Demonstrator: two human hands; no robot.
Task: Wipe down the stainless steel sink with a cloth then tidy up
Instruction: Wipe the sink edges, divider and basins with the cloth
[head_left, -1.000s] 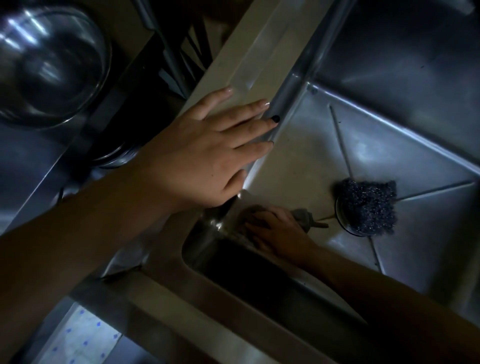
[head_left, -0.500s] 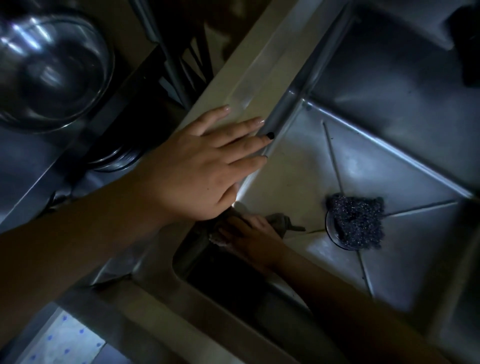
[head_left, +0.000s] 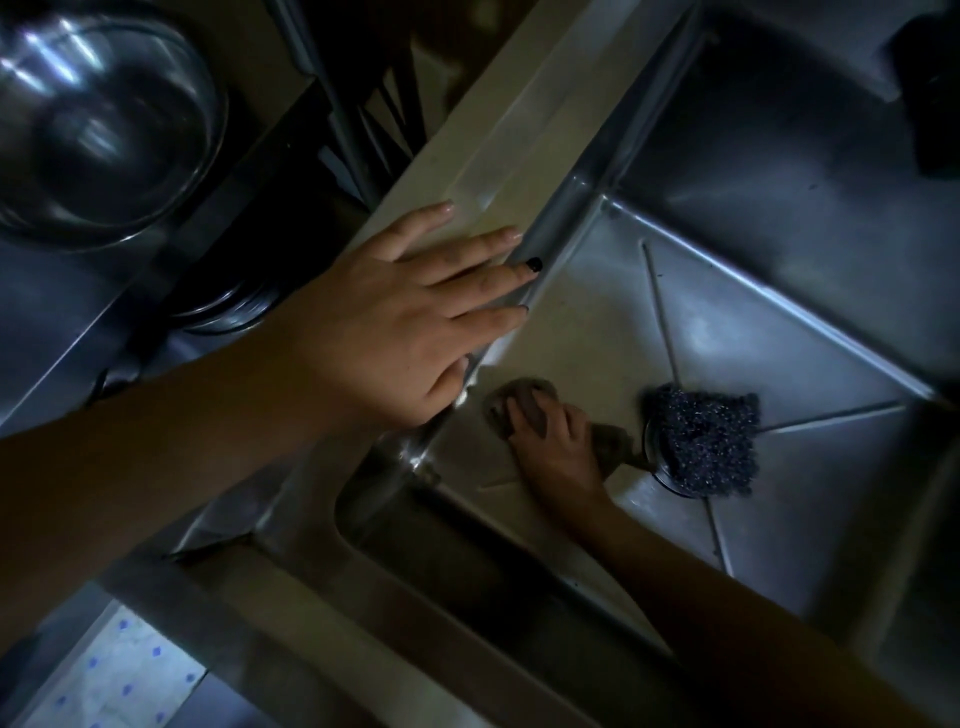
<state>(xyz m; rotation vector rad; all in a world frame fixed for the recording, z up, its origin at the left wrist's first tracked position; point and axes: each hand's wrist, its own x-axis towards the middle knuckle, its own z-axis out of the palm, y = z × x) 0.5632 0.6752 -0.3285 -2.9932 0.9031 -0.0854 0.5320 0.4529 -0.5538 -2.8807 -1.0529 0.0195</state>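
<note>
Dim steel sink (head_left: 779, 338): scourer (head_left: 701, 441) at centre, cloth (head_left: 497, 408) under right hand (head_left: 556, 444)

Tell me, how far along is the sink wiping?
Midway, seemingly. No finished patch is clear in this dim light. The right hand holds the cloth against the sink floor; the left hand rests flat on the rim. The scourer on the drain awaits tidying.

sink (head_left: 779, 332): brushed metal, smooth, dull sheen
cloth (head_left: 519, 395): soft fabric, matt
scourer (head_left: 701, 441): coarse wire mesh, glittering
bowl (head_left: 104, 119): polished metal, glossy
</note>
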